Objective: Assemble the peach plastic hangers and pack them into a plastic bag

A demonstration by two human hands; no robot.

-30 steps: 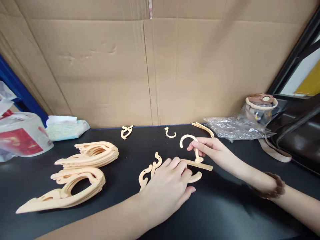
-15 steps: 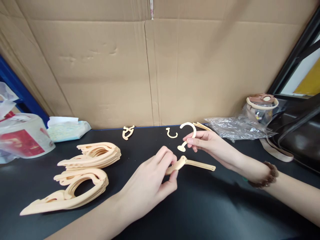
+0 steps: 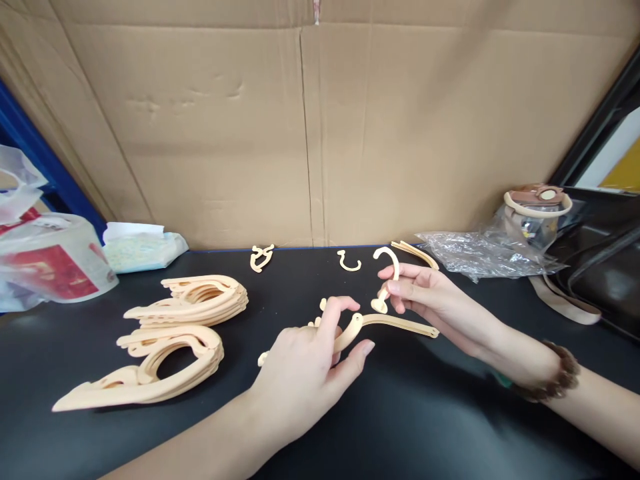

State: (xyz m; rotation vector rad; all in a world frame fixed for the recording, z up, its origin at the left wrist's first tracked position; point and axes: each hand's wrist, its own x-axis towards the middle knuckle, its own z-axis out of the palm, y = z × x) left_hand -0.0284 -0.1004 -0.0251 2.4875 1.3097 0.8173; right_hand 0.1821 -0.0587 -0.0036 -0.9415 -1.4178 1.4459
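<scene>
My right hand (image 3: 430,293) pinches a cream plastic hook (image 3: 389,267), its curve upward and its flat round foot at the bottom. Just left of the foot, my left hand (image 3: 315,373) is round a cream curved piece (image 3: 350,333), thumb and index finger apart at its end. A long thin cream arm (image 3: 400,323) runs rightward from that end, below the hook. More cream parts poke out behind my left hand, mostly hidden by it. Another hook (image 3: 350,261) lies near the back of the black table (image 3: 400,413).
Two stacks of cream hanger pieces, a rear one (image 3: 200,300) and a front one (image 3: 165,373), lie left. Small parts (image 3: 261,257) and thin strips (image 3: 415,253) lie at the back. Clear plastic (image 3: 480,253), a cup (image 3: 533,217) and a black bag (image 3: 605,260) are right; tissues (image 3: 143,248) left.
My left thumb and index finger have spread apart around the curved piece. The hook in my right hand now stands more upright, a little farther right. The view has shifted slightly.
</scene>
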